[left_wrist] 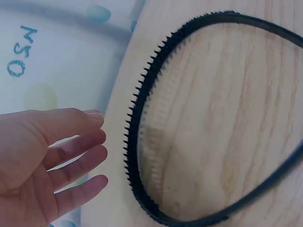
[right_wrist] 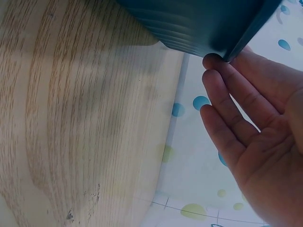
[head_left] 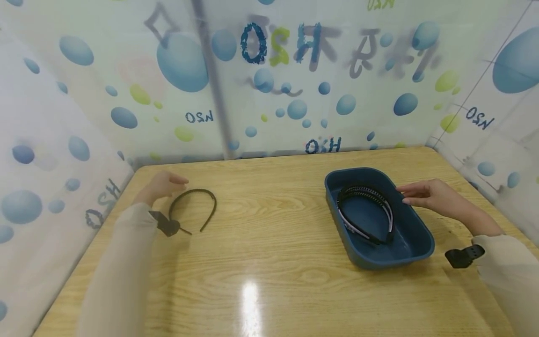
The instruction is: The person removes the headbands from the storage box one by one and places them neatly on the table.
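Observation:
A thin black toothed headband (head_left: pixel 215 206) is on the left part of the table; its comb-like teeth show in the left wrist view. My left hand (head_left: pixel 163 186) is beside its curve, fingers loosely bent and apart, with a small gap to the headband (left_wrist: pixel 135 127). On the right stands a dark blue plastic basin (head_left: pixel 410 241) holding several dark headbands (head_left: pixel 389 215), some with pale parts. At the basin's right rim, my right hand (head_left: pixel 435 199) pinches the edge between thumb and index finger. In the right wrist view, that thumb's tip is hidden behind the rim (right_wrist: pixel 244 40).
The light wood table (head_left: pixel 269 243) reaches to a white patterned curtain (head_left: pixel 261 117) behind it and at both sides. Bare wood lies between the single headband and the basin. Black devices are strapped at both wrists.

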Available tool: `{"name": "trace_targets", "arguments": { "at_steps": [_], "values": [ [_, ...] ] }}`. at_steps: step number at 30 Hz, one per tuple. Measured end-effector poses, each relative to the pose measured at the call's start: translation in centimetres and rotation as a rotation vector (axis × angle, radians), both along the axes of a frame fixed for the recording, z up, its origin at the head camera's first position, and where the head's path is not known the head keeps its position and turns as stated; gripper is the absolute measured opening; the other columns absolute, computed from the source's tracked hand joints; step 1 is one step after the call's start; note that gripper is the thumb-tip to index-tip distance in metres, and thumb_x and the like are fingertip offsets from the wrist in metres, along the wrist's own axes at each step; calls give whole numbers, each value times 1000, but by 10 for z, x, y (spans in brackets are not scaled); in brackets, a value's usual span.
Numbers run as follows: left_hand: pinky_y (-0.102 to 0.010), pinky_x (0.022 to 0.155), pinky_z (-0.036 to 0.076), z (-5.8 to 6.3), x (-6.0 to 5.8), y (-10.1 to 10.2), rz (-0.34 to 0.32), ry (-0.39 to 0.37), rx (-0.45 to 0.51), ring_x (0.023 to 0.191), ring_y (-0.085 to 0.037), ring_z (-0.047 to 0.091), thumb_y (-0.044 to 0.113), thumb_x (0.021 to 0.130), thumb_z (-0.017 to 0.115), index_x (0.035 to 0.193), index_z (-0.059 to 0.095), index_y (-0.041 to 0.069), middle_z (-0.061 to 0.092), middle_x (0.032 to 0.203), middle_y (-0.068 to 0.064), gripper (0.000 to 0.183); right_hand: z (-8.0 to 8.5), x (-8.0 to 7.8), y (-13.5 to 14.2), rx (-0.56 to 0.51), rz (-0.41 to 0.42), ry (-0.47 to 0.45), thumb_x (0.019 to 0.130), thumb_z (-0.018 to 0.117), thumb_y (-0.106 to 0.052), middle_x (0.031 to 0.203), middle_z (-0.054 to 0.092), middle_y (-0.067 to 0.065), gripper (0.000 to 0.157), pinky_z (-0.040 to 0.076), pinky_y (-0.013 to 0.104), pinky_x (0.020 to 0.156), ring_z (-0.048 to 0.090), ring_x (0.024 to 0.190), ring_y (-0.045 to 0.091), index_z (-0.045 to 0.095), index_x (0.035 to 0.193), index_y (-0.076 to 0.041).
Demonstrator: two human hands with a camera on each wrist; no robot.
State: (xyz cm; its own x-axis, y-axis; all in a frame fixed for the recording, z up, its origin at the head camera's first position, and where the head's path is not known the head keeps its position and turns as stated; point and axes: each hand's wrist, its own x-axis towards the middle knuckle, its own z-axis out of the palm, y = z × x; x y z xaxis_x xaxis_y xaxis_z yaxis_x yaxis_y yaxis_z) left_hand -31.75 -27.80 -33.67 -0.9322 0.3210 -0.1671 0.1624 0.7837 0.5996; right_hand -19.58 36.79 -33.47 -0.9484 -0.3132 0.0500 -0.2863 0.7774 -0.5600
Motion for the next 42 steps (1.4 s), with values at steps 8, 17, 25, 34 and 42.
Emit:
{"name": "trace_targets", "arguments": {
  "at_steps": [8,17,25,34,42],
  "values": [
    [-53,91,40,20,-3,18,-48,77,0,112,-44,47,13,93,51,123,52,-9,51,123,-28,37,0,2,0,9,-5,0,87,62,-10,110,59,28,39,52,26,66,63,84,7,55,121,8],
    [-50,86,43,38,-4,53,-112,159,-43,104,-38,53,12,92,54,119,58,-3,58,116,-23,31,-2,1,1,3,1,6,87,63,-10,110,59,28,39,52,27,66,63,84,8,56,121,8],
    [-45,83,47,50,1,87,-170,212,-29,96,-32,59,12,90,59,115,62,1,62,111,-18,28,-3,0,1,4,2,14,87,63,-10,109,59,28,39,52,26,66,63,84,6,56,120,8],
    [-39,77,49,55,4,121,-226,232,31,91,-25,59,12,89,60,115,64,3,63,109,-13,27,-4,0,2,2,-1,15,87,63,-11,110,60,27,39,51,25,66,62,84,4,56,121,7],
    [-37,74,50,57,11,149,-268,204,63,90,-22,59,14,89,60,116,64,6,65,103,-8,28,-2,0,1,1,-1,32,87,62,-9,107,61,27,37,51,23,64,61,81,0,57,120,7]
  ]
}}
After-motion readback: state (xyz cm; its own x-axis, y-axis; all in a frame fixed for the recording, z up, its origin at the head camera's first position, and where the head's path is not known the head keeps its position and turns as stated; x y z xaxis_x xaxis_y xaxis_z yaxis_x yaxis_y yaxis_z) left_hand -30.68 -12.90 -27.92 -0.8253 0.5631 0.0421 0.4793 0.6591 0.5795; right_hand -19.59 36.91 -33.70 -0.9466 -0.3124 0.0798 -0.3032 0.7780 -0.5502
